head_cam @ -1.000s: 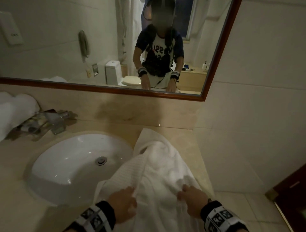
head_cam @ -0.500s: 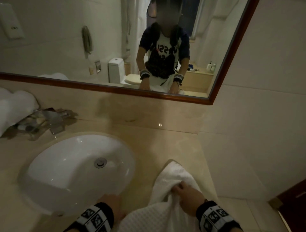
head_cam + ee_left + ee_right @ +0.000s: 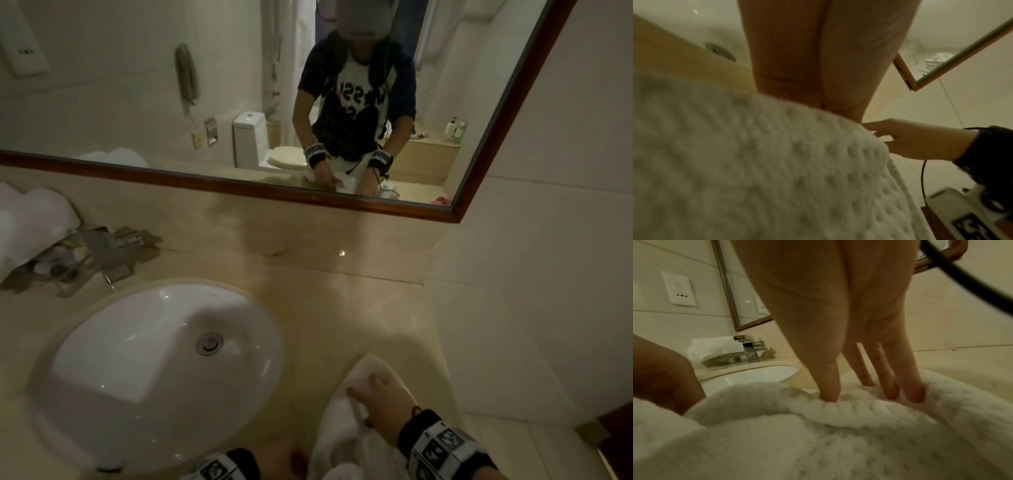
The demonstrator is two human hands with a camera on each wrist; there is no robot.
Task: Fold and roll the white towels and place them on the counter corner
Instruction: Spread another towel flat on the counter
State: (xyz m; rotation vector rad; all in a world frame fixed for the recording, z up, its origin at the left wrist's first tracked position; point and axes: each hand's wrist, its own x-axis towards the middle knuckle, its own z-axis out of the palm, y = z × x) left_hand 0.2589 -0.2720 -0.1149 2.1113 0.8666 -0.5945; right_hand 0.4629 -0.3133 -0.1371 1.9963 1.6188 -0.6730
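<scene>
Nearest, your left hand (image 3: pixel 291 459) sat at the counter's (image 3: pixel 359 308) near edge beside the white towel (image 3: pixel 346 442); whether its fingers were apart or curled could not be told. Your right hand (image 3: pixel 383 397) pressed straight, spread fingers (image 3: pixel 914 392) onto the towel, right of the sink (image 3: pixel 144 370). Farther left stood the faucet (image 3: pixel 109 246) and more rolled towels (image 3: pixel 30 219).

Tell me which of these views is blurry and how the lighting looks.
Head view: dim, warm, mostly sharp, a glint on the beige stone counter. Left wrist: white waffle-weave towel badly blurred. Right wrist: right hand fairly sharp, the towel soft.
</scene>
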